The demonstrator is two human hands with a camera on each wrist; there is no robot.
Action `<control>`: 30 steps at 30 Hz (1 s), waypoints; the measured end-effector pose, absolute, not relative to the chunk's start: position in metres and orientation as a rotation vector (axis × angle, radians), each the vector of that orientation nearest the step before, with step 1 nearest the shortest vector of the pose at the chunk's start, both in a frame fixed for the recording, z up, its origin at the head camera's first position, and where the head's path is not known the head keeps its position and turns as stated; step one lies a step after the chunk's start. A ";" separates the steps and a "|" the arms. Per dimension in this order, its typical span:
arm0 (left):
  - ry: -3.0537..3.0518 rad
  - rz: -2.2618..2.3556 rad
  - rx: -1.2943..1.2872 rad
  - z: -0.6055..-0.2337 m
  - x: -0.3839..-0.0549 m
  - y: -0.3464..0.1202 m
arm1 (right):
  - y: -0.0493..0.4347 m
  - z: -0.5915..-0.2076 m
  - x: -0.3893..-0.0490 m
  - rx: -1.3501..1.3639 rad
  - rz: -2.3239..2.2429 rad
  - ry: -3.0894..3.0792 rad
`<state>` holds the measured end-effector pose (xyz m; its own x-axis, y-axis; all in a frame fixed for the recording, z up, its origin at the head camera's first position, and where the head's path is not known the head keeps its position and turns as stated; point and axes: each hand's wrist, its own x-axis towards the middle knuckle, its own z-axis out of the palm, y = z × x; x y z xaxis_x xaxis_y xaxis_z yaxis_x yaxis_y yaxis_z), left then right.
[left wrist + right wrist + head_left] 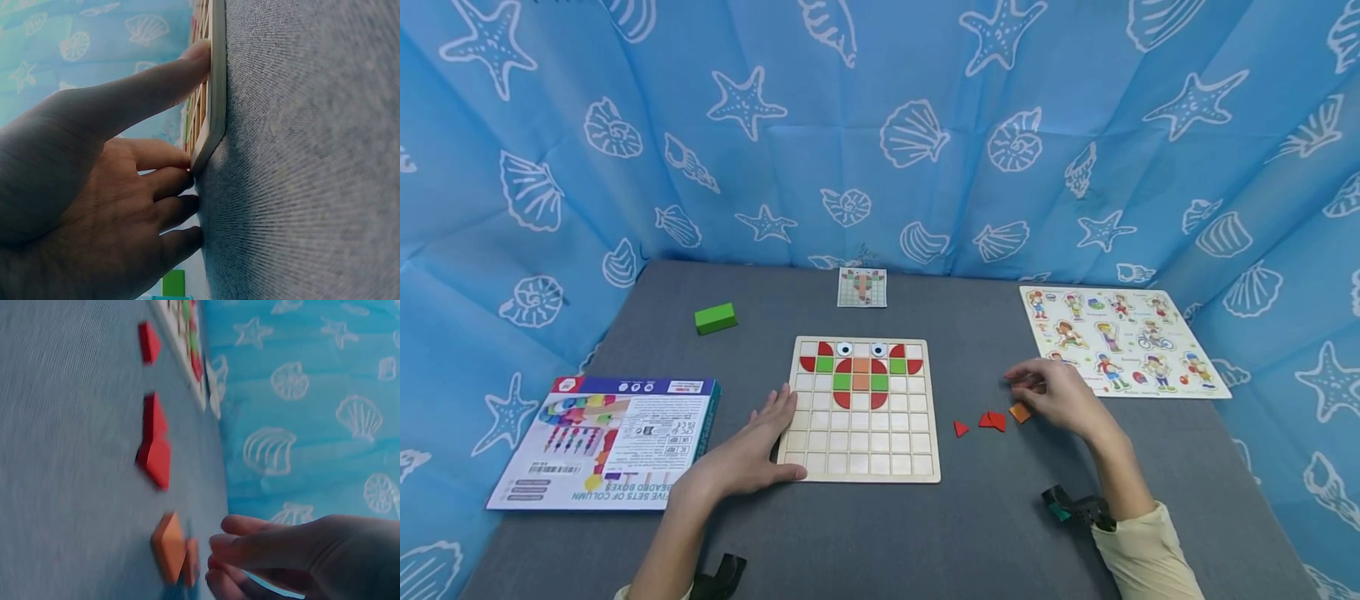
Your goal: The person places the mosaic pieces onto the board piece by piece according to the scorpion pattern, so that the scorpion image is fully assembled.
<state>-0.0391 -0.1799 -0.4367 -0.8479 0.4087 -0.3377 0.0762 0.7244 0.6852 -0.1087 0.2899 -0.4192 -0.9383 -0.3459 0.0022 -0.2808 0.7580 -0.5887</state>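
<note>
A wooden grid board lies in front, its upper rows filled with red, green and orange pieces and two eye pieces. My left hand rests at its left side, thumb on the near corner and fingers spread along the left edge; in the left wrist view the thumb lies on the board's rim. To the right, my right hand hovers with loosely bent fingers beside an orange square. A second orange piece shows behind that square, near the fingertips. Red triangles lie between this hand and the board.
Behind the board lies a small pattern card. A green block stands back left, and a boxed toy set lies at the left. A picture puzzle board lies at the right. A blue curtain hangs behind the table.
</note>
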 end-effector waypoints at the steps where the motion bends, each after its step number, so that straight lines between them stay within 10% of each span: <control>1: 2.454 0.946 0.369 -0.437 -0.039 -0.180 | 0.294 -0.421 -0.110 -0.519 -0.898 2.853; 30: 2.467 0.941 0.383 -0.436 -0.039 -0.179 | 0.259 -0.417 -0.101 -0.499 -1.181 2.725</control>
